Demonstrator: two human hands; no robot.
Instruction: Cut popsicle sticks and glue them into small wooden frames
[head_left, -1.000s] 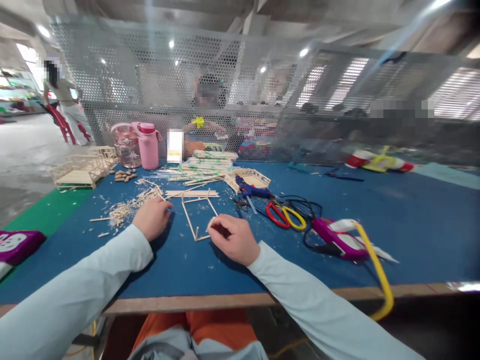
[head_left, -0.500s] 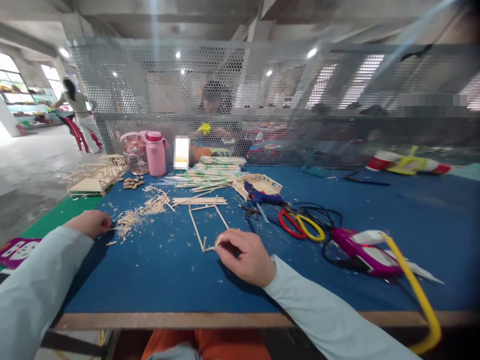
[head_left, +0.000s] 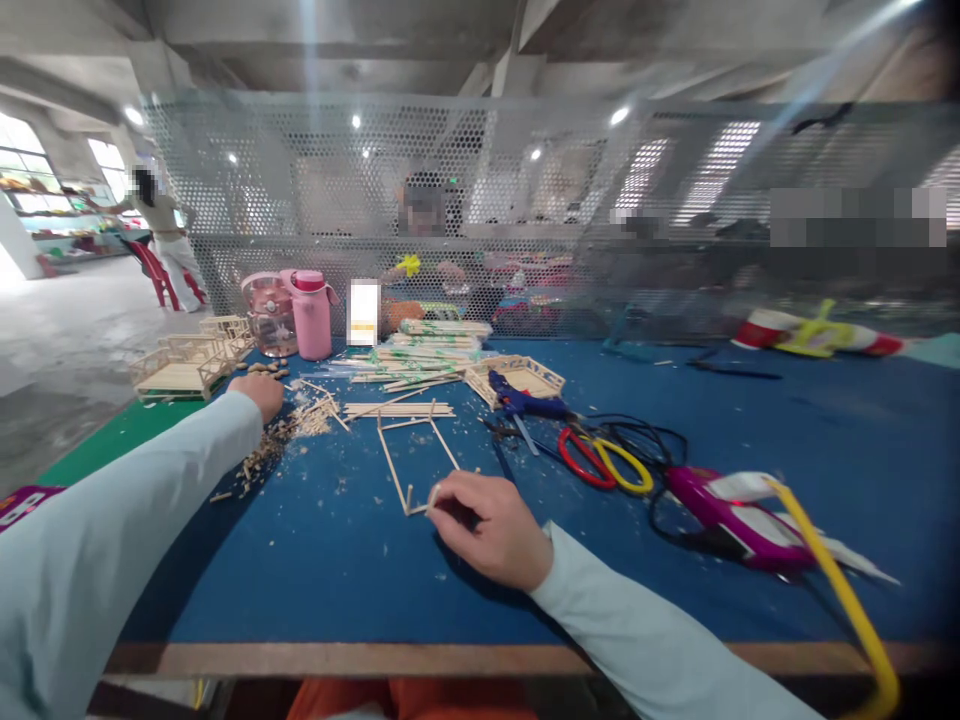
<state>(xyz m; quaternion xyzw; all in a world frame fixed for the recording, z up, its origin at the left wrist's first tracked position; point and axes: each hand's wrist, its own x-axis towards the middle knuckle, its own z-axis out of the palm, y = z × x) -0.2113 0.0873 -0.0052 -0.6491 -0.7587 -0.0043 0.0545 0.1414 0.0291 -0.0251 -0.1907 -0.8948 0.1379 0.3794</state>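
Note:
A rectangular frame of thin wooden sticks (head_left: 393, 466) lies on the blue table, with short upright pieces at its corners. At its near right corner, my right hand (head_left: 491, 525) is closed, thumb and fingertips pinching the short upright stick there. My left hand (head_left: 259, 395) reaches out over the left side, between a heap of small stick offcuts (head_left: 315, 412) and several peanut-like brown pieces (head_left: 271, 369). Its back faces me and its fingertips are hidden, so what it holds cannot be seen. Beyond the frame lies a row of loose sticks (head_left: 401, 410).
Right of the frame lie a blue glue gun (head_left: 525, 396), scissors with red and yellow handles (head_left: 585, 460), and a purple-and-white tool (head_left: 739, 520). Stick bundles (head_left: 427, 355), a pink bottle (head_left: 312, 318) and finished stick models (head_left: 180, 370) stand behind. A person is behind the mesh screen (head_left: 322, 180).
My left hand has moved forward and slightly right, from the near left of the offcuts to beside the brown pieces. The right hand keeps its pinch at the frame's corner.

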